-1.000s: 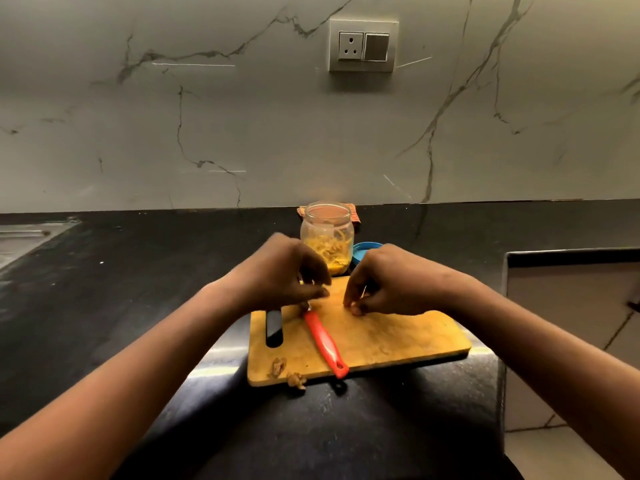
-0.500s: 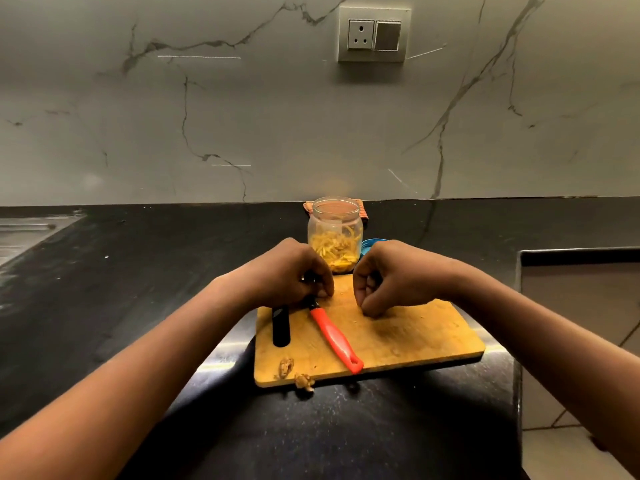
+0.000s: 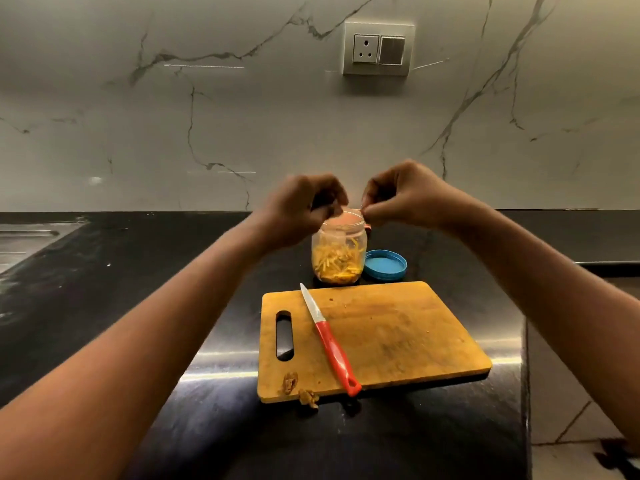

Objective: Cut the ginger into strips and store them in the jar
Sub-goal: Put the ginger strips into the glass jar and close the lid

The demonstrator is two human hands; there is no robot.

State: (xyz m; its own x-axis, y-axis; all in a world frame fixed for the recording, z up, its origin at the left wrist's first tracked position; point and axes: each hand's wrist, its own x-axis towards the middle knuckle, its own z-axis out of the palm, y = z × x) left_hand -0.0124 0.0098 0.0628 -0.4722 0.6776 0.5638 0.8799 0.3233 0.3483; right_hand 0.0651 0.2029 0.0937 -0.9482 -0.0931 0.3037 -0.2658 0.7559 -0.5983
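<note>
An open clear jar partly filled with yellow ginger strips stands on the black counter behind the wooden cutting board. My left hand and my right hand hover just above the jar's mouth, fingers pinched together; whatever strips they pinch are too small to see. A red-handled knife lies diagonally on the board. Two small ginger scraps sit at the board's front-left corner. The blue lid lies right of the jar.
An orange object peeks out behind the jar. A steel sink drainboard lies at the far left. The counter ends at the right, with tiled floor below. A wall socket is on the marble backsplash.
Both hands rose from the cutting board and moved back over the jar's mouth. The knife, earlier partly under the left hand, now lies uncovered on the board.
</note>
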